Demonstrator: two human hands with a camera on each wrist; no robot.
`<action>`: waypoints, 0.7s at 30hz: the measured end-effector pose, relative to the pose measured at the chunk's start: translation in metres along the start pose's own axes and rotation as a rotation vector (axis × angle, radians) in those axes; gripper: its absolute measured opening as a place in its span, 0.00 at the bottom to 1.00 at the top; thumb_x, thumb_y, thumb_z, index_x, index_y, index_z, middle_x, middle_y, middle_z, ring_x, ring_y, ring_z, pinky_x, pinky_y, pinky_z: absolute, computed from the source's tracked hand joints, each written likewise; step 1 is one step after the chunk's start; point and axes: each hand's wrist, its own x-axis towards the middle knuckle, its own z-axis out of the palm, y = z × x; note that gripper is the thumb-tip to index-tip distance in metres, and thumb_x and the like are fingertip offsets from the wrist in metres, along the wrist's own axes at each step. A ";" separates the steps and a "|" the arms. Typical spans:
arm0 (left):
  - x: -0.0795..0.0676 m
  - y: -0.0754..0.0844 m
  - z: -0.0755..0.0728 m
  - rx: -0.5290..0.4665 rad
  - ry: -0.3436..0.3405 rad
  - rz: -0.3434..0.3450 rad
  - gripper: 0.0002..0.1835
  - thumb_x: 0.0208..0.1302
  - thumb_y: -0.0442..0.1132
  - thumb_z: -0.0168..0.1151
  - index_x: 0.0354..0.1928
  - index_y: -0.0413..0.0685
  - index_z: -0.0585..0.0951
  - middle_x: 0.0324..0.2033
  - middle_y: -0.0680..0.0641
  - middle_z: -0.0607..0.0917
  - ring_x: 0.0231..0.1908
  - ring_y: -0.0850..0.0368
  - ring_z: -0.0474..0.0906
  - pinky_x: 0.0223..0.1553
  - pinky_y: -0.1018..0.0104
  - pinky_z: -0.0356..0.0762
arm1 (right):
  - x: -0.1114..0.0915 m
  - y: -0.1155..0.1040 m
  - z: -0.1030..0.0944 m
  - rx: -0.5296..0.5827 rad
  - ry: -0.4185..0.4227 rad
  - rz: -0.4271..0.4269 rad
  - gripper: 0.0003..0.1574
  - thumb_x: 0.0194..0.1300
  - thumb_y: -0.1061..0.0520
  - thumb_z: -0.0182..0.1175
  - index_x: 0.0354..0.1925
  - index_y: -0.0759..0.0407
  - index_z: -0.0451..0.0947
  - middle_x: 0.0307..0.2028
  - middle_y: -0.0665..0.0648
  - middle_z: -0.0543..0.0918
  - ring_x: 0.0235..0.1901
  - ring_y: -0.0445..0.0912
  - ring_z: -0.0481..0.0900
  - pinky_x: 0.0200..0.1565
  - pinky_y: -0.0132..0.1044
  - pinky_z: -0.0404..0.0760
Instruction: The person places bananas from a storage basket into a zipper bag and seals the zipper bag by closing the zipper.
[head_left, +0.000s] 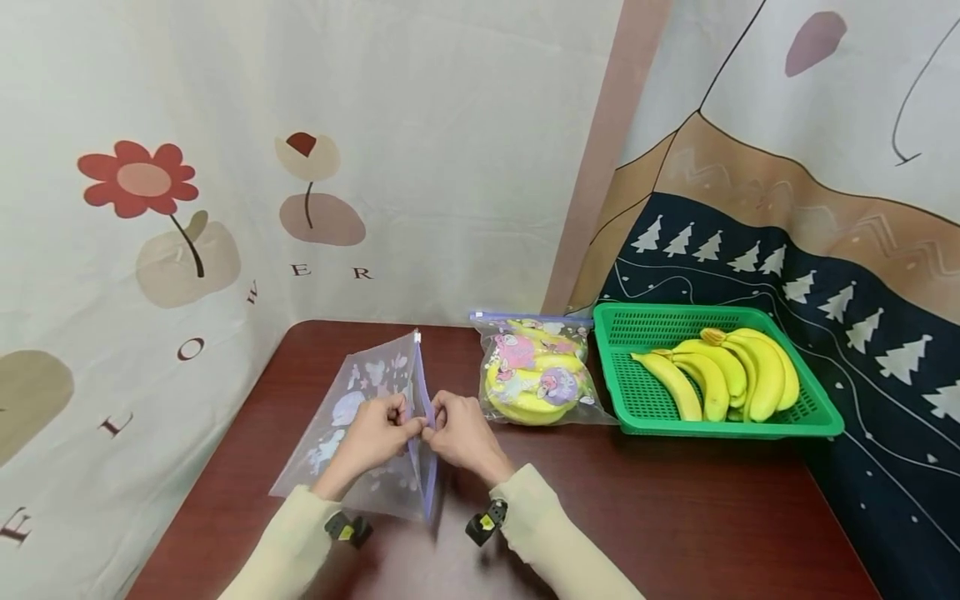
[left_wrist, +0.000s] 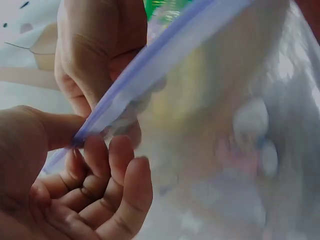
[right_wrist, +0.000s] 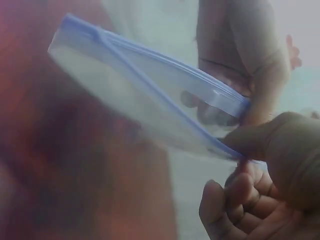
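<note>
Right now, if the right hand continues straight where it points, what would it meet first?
Likely the opposite zip edge of the held bag, where the left hand pinches; depth is unclear.

On the table [head_left: 645, 517], bagged bananas [head_left: 534, 385] lie between the left bag [head_left: 341, 412] and the basket [head_left: 621, 350].

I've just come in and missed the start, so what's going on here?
A person's left-hand grip and right-hand grip pinch opposite sides of a clear, printed plastic bag with a purple zip, at its partly open mouth. It looks empty. To its right, a second clear, printed plastic bag holds yellow fruit, apparently bananas. Beside that, a green rectangular plastic basket holds more curved yellow bananas. Everything is on a reddish-brown table.
</note>
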 end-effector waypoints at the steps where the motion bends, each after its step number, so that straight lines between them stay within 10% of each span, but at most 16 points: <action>1: 0.000 0.004 -0.003 0.009 0.019 0.000 0.16 0.59 0.31 0.65 0.20 0.47 0.68 0.11 0.56 0.72 0.14 0.64 0.73 0.16 0.73 0.66 | 0.000 -0.003 -0.006 0.008 0.015 0.014 0.11 0.54 0.61 0.70 0.27 0.54 0.75 0.18 0.47 0.77 0.19 0.32 0.68 0.23 0.24 0.68; 10: -0.001 0.027 -0.039 0.078 0.184 -0.033 0.16 0.57 0.32 0.58 0.17 0.50 0.63 0.07 0.56 0.68 0.13 0.58 0.76 0.17 0.70 0.61 | 0.004 -0.011 -0.061 0.010 0.139 0.058 0.09 0.52 0.65 0.63 0.27 0.53 0.74 0.18 0.48 0.74 0.20 0.38 0.70 0.24 0.29 0.69; 21: 0.000 0.042 -0.072 0.205 0.274 -0.013 0.13 0.51 0.32 0.53 0.15 0.50 0.63 0.10 0.58 0.58 0.17 0.61 0.57 0.18 0.70 0.52 | 0.003 -0.002 -0.120 -0.035 0.118 0.128 0.06 0.48 0.65 0.59 0.25 0.53 0.77 0.18 0.48 0.70 0.21 0.42 0.68 0.27 0.33 0.67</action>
